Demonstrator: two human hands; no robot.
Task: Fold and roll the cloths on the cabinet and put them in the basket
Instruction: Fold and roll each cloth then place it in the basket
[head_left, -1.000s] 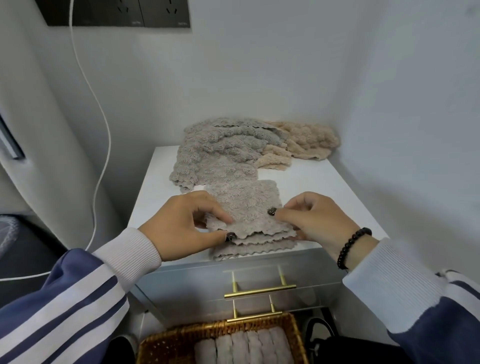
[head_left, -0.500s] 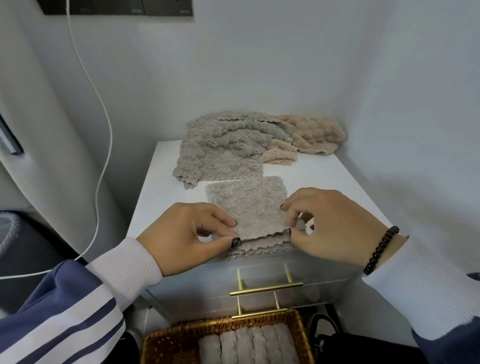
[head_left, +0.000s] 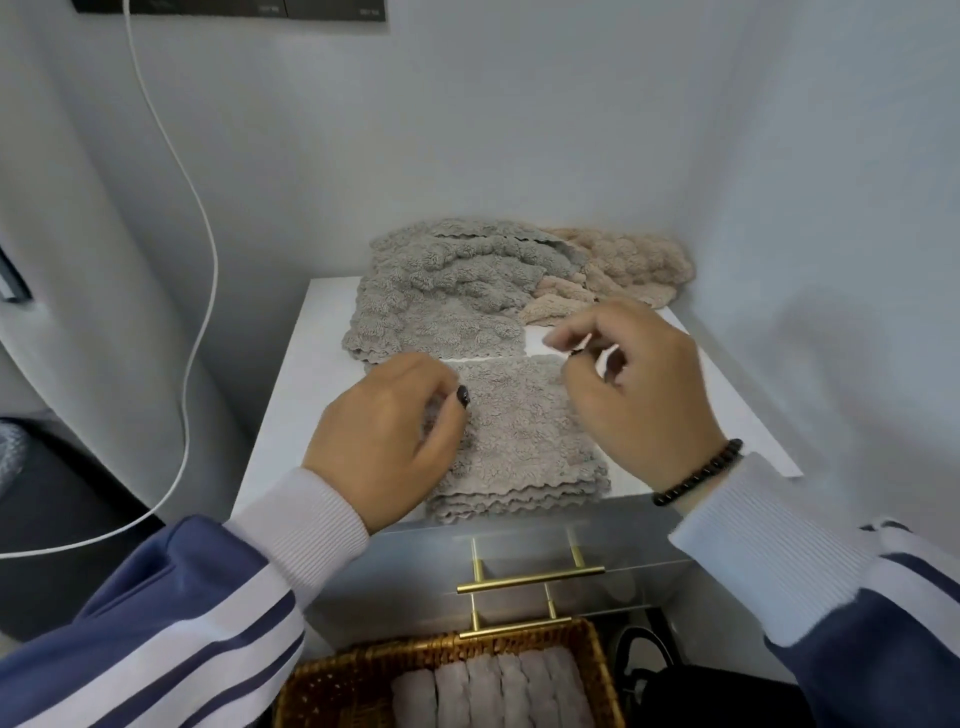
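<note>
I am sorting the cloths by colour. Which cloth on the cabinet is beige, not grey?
The beige cloth is the bunched one at the back right corner of the cabinet, against the wall. The others, the grey pile and the folded cloth, are grey.
</note>
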